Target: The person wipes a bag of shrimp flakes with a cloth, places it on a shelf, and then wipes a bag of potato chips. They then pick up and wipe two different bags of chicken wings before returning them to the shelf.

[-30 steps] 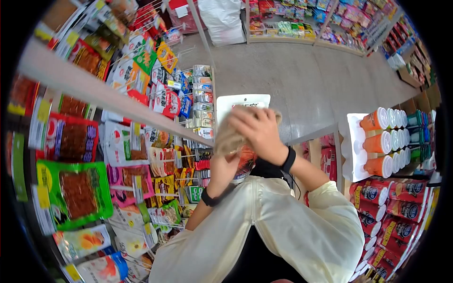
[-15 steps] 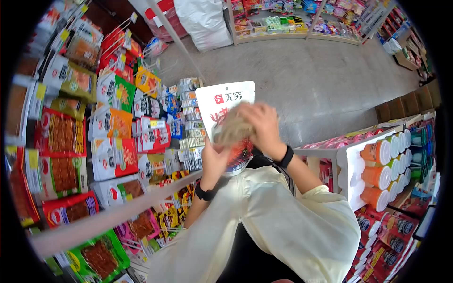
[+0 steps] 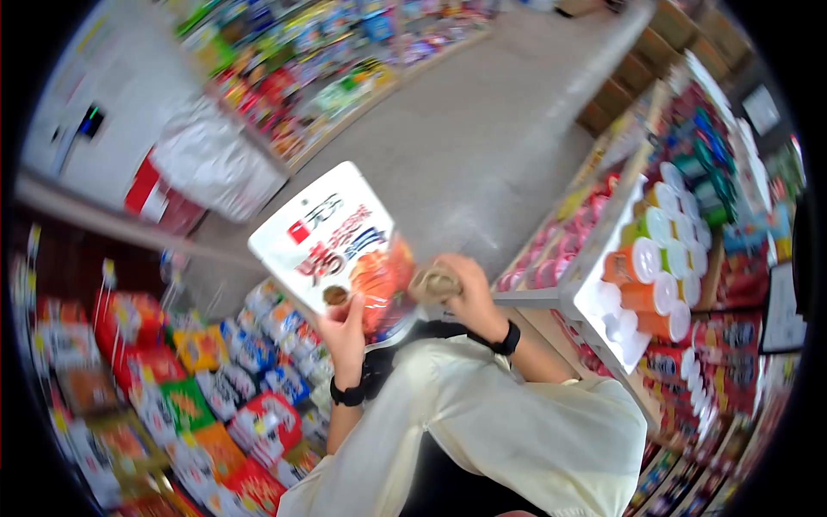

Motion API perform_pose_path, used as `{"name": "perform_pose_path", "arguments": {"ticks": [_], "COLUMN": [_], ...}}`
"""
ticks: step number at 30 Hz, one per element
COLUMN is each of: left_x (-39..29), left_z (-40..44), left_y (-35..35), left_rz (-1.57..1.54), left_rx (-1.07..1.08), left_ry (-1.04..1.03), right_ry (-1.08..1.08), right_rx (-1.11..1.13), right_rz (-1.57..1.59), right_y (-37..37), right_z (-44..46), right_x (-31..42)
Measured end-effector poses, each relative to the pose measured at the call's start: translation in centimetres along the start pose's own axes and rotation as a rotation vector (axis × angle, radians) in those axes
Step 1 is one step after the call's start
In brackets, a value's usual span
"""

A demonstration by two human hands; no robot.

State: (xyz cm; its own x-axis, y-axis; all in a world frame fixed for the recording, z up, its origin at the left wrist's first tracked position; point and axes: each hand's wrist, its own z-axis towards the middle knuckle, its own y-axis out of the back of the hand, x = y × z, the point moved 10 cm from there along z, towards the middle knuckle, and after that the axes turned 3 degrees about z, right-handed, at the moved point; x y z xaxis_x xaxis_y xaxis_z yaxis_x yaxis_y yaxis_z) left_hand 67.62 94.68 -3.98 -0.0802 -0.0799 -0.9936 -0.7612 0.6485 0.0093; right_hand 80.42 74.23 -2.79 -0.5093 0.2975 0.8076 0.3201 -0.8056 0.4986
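A white and red snack pouch (image 3: 345, 246) with printed characters and a food picture is tilted in front of me. My left hand (image 3: 344, 340) grips its lower left edge, thumb on the front. To the pouch's right, my right hand (image 3: 469, 297) is closed around a bunched beige cloth (image 3: 436, 283). The cloth is beside the pouch's lower right edge; whether they touch is unclear. Both wrists wear black bands.
Hanging snack packs (image 3: 211, 414) fill the lower left. On the right, a white tray (image 3: 610, 326) holds orange tubs (image 3: 642, 280) beside red cups. A white sack (image 3: 215, 159) and colourful shelves (image 3: 327, 77) stand farther back.
The view has swung to the left. The cloth has come off the pouch's front to its right side, and more of the pouch's print shows.
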Motion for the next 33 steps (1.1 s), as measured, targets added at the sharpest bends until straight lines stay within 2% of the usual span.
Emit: {"name": "perform_pose_path", "arguments": {"ticks": [3, 6, 7, 10, 11, 14, 15, 18, 20, 22, 23, 28, 30, 31, 33], "left_x": [0.2, 1.1, 1.5, 0.4, 1.1, -1.7, -1.1, -2.6, -5.7, -7.5, -8.1, -11.2, -10.6, -11.2, -9.5], "left_z": [3.4, 6.2, 6.1, 6.9, 8.4, 11.7, 13.1, 17.1, 20.6, 23.6, 25.4, 31.3, 33.3, 33.7, 34.2], "left_y": [-4.3, -11.1, -13.6, -18.1, -19.0, -21.5, -22.0, -23.5, -24.1, -24.7, -24.8, -26.2, -26.3, -26.4, -27.9], "left_rz": [0.007, -0.106, -0.123, -0.034, -0.046, -0.009, 0.039, -0.074, -0.232, -0.228, -0.255, -0.214, -0.286, -0.285, -0.189], "left_rx": [0.019, 0.225, 0.351, 0.537, 0.566, 0.716, 0.774, 0.781, 0.701, 0.706, 0.636, 0.658, 0.637, 0.640, 0.726], "left_ry": [-0.045, -0.105, 0.002, -0.262, -0.127, -0.063, -0.118, -0.120, -0.206, -0.084, -0.161, -0.257, -0.315, -0.312, 0.064], "right_ry": [-0.137, -0.145, -0.145, -0.163, -0.141, -0.054, -0.054, 0.002, 0.058, 0.018, -0.016, -0.124, -0.570, -0.665, -0.676], "right_rx": [0.012, -0.113, -0.160, -0.317, -0.373, -0.511, -0.533, -0.643, -0.648, -0.573, -0.536, -0.451, -0.446, -0.470, -0.443], "right_rz": [-0.180, -0.221, -0.231, -0.329, -0.296, -0.345, -0.362, -0.276, -0.268, -0.288, -0.293, -0.276, 0.474, 0.561, 0.754], "right_y": [2.7, 4.2, 4.4, 6.6, 7.3, 9.0, 9.4, 10.6, 10.0, 8.3, 7.7, 4.9, 3.3, 2.8, 3.2], "right_z": [-0.1, 1.7, 2.7, 6.1, 7.5, 12.2, 14.2, 19.5, 22.4, 24.7, 25.4, 27.7, 26.9, 26.1, 27.3], "right_x": [1.6, 2.1, 1.9, 1.2, 1.0, 1.6, 1.7, 1.9, 2.3, 2.0, 2.0, -2.7, -9.9, -13.3, -14.6]}}
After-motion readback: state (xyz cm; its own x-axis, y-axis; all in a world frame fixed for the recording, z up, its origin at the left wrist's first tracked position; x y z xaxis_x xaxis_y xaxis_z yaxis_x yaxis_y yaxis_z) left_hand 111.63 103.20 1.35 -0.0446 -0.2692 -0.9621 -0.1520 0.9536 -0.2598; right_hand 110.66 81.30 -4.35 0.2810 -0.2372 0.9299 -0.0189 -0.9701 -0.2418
